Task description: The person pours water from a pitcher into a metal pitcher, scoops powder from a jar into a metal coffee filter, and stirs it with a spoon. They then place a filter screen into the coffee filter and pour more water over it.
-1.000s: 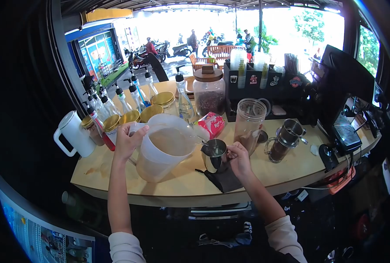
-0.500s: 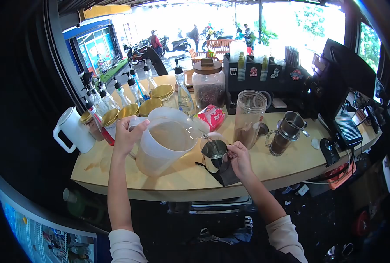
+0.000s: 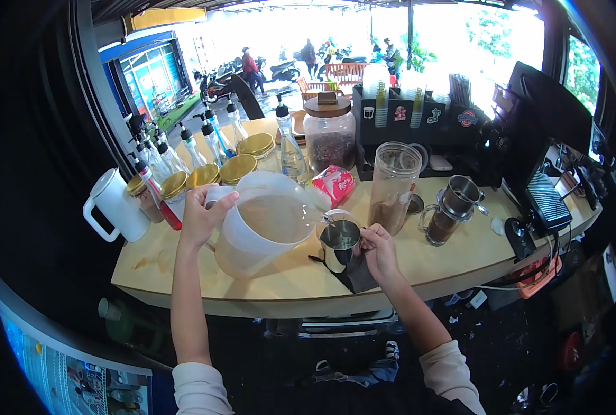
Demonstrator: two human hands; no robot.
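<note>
My left hand [image 3: 207, 213] is closed round the handle of a large translucent plastic pitcher [image 3: 256, 238], which tilts to the right. Clear liquid runs from its spout into a small metal jug [image 3: 340, 238]. The jug's handle is pinched in my right hand [image 3: 380, 250]. Under and beside the jug lies a black cloth [image 3: 358, 277]. A red and white packet [image 3: 334, 185] rests just behind. To the right stand a tall clear jar [image 3: 392, 194] with brown contents at its bottom and a glass mug [image 3: 442, 228] topped by a metal filter.
Pump bottles [image 3: 290, 149], gold-lidded jars [image 3: 238, 168] and a white jug [image 3: 117, 207] stand at the left and back. A wooden-lidded jar [image 3: 329, 135], a black cup holder [image 3: 408, 123] and a monitor [image 3: 553, 107] line the back and right. People and motorbikes are outside.
The view has tipped slightly, so the counter appears higher. Liquid now shows more clearly inside the metal jug. Outside, the person in red has moved right. Both hands keep their holds.
</note>
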